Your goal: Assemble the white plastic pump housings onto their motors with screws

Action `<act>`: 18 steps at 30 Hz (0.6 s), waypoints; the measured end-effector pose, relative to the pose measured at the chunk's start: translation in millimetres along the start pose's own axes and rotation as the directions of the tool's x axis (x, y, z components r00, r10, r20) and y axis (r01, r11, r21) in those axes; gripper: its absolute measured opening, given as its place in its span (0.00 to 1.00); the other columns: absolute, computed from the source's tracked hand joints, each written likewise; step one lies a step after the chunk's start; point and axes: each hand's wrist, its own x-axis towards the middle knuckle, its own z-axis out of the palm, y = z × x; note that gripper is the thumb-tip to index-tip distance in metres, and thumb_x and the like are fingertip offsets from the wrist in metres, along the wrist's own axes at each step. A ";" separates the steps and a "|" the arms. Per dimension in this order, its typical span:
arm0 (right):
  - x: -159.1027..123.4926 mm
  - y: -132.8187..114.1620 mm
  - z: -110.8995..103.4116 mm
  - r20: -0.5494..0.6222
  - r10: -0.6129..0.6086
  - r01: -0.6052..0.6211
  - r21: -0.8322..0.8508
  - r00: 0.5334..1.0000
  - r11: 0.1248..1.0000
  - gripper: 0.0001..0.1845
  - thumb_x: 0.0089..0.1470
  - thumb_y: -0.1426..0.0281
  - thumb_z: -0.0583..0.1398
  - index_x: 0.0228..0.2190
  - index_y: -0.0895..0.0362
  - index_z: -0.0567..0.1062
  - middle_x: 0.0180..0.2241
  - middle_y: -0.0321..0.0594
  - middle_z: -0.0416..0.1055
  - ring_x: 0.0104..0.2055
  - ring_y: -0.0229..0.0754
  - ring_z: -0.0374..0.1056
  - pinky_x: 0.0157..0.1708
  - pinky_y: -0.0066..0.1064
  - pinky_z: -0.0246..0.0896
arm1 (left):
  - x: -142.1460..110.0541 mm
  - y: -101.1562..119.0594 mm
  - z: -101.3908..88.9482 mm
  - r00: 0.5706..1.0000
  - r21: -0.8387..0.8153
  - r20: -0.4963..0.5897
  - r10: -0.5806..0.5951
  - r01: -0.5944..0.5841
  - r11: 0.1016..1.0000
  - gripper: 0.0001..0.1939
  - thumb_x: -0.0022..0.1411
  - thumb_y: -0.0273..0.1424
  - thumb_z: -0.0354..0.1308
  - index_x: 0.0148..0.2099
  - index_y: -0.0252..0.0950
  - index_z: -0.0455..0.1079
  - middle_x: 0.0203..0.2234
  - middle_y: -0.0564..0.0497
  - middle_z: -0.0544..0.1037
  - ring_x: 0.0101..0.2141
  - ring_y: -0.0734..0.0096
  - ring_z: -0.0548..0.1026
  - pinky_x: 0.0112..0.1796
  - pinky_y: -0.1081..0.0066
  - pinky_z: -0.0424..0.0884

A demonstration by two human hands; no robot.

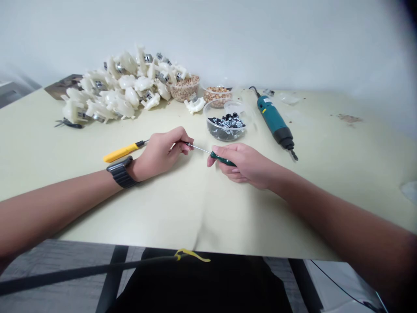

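My right hand (pixel 244 164) is closed round the green handle of a small screwdriver (pixel 220 158), resting on the pale table (pixel 195 208). Its thin metal shaft runs left to my left hand (pixel 163 152), whose fingertips pinch the shaft's tip. A yellow-handled screwdriver (pixel 122 152) lies on the table just behind my left hand, partly hidden by it. A dark watch band sits on my left wrist.
A heap of cream plastic parts with metal pieces (pixel 120 89) fills the far left. Two tubs of brownish bits (pixel 185 87) (pixel 217 94) and a clear tub of black and silver parts (pixel 226 126) stand behind my hands. A teal electric screwdriver (pixel 275 124) lies at right; small pliers (pixel 68 124) at left.
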 end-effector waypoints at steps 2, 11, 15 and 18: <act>-0.8 -0.6 -1.0 0.017 0.014 -0.014 0.012 1.000 1.000 0.22 0.77 0.57 0.54 0.36 0.58 0.77 0.18 0.25 0.50 0.16 0.30 0.39 0.14 0.24 0.35 | -0.1 0.7 -0.5 1.000 0.018 -0.008 0.029 -0.028 0.999 0.12 0.67 0.17 0.55 0.43 0.37 0.75 0.32 0.55 0.86 0.30 0.78 0.84 0.34 0.78 0.78; -1.9 -0.4 1.6 0.017 -0.003 0.003 0.011 1.000 1.000 0.22 0.77 0.59 0.54 0.36 0.58 0.76 0.17 0.25 0.50 0.16 0.30 0.39 0.14 0.23 0.37 | -0.4 -1.6 -0.4 0.999 0.016 -0.022 0.034 -0.034 0.999 0.09 0.69 0.21 0.56 0.44 0.37 0.75 0.32 0.53 0.87 0.31 0.76 0.85 0.34 0.78 0.79; -0.3 1.8 4.4 -0.018 -0.013 0.014 0.003 1.000 1.000 0.20 0.77 0.60 0.55 0.35 0.58 0.76 0.17 0.25 0.50 0.16 0.30 0.39 0.14 0.22 0.36 | 0.4 -0.1 -1.2 1.000 -0.021 0.013 -0.005 0.005 1.000 0.06 0.71 0.24 0.57 0.44 0.38 0.75 0.32 0.53 0.87 0.30 0.76 0.84 0.34 0.76 0.79; 1.1 3.6 5.2 -0.037 -0.018 0.018 0.010 0.999 1.000 0.21 0.76 0.59 0.56 0.34 0.58 0.76 0.16 0.25 0.50 0.16 0.30 0.39 0.14 0.22 0.35 | 0.6 0.5 -1.7 0.997 -0.023 0.043 -0.059 0.060 0.998 0.05 0.72 0.26 0.57 0.43 0.38 0.75 0.32 0.51 0.86 0.31 0.74 0.84 0.36 0.74 0.79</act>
